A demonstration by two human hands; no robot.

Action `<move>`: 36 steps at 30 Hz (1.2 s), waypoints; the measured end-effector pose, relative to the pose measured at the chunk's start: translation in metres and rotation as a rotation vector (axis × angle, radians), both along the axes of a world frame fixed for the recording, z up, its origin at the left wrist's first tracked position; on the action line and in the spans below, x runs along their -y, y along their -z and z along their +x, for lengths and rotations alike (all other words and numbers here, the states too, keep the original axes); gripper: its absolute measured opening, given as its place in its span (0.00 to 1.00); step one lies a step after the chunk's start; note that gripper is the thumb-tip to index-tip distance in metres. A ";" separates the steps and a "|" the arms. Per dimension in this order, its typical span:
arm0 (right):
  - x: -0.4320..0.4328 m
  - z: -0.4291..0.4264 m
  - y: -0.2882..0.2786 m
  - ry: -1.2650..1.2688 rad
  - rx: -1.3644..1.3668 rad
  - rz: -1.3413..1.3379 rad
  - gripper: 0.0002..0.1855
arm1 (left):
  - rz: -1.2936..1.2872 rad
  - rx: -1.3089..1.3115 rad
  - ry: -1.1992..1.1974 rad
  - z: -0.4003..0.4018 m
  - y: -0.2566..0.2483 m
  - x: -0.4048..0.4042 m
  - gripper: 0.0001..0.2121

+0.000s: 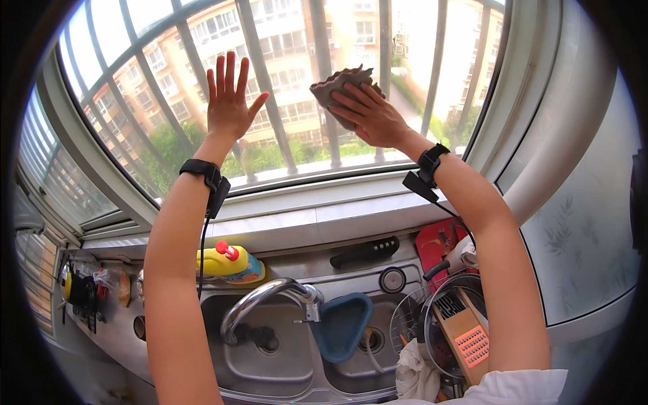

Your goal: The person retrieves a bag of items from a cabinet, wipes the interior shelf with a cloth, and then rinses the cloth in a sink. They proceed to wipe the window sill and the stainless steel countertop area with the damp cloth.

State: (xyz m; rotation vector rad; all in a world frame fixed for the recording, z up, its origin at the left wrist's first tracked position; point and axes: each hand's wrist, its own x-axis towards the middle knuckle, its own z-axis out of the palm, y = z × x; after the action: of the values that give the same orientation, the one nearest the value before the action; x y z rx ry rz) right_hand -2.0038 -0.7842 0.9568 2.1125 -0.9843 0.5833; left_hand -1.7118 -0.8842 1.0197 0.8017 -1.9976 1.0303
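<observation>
Spread flat, my left hand (229, 104) is raised at the window pane (286, 116) with its fingers apart and nothing in it. To its right, my right hand (372, 115) presses a crumpled grey-brown cloth (340, 88) against the glass. The palm covers part of the cloth, and its ruffled edge sticks out above and to the left of the fingers. Outside the pane stand vertical metal bars (324, 76). Each wrist wears a black strap with a small device and a cable.
Below the sill (273, 223) is a double steel sink (273, 374) with a chrome faucet (268, 291) and blue triangular basket (339, 329). A yellow detergent bottle (235, 263) and black knife sharpener (364, 251) stand behind. At right are a grater (471, 344), wire rack (405, 309) and white cloth (417, 372).
</observation>
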 end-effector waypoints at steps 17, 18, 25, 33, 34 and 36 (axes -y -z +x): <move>0.040 0.041 -0.131 0.015 0.045 -0.396 0.34 | 0.086 0.079 -0.088 -0.008 -0.004 -0.002 0.35; 0.041 0.064 -0.091 0.017 -0.010 -0.219 0.33 | 0.087 0.106 -0.132 0.003 -0.005 -0.004 0.36; 0.020 0.016 0.078 -0.084 -0.672 0.220 0.21 | 0.229 0.392 -0.468 -0.002 -0.036 -0.031 0.30; 0.049 0.122 -0.220 -0.012 0.059 -0.457 0.29 | 0.319 0.269 -0.215 0.082 -0.020 -0.039 0.29; 0.053 0.146 -0.208 0.011 0.102 -0.469 0.30 | 0.362 0.319 -0.279 0.106 -0.011 -0.037 0.31; 0.055 0.187 -0.156 0.109 0.046 -0.400 0.31 | 0.427 0.398 -0.379 0.154 0.004 -0.038 0.30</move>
State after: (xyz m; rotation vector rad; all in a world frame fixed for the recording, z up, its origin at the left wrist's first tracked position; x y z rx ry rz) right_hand -1.8172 -0.8387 1.1127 1.6894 -0.9148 0.7115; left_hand -1.5581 -0.8460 1.0154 1.3264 -2.5176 1.0436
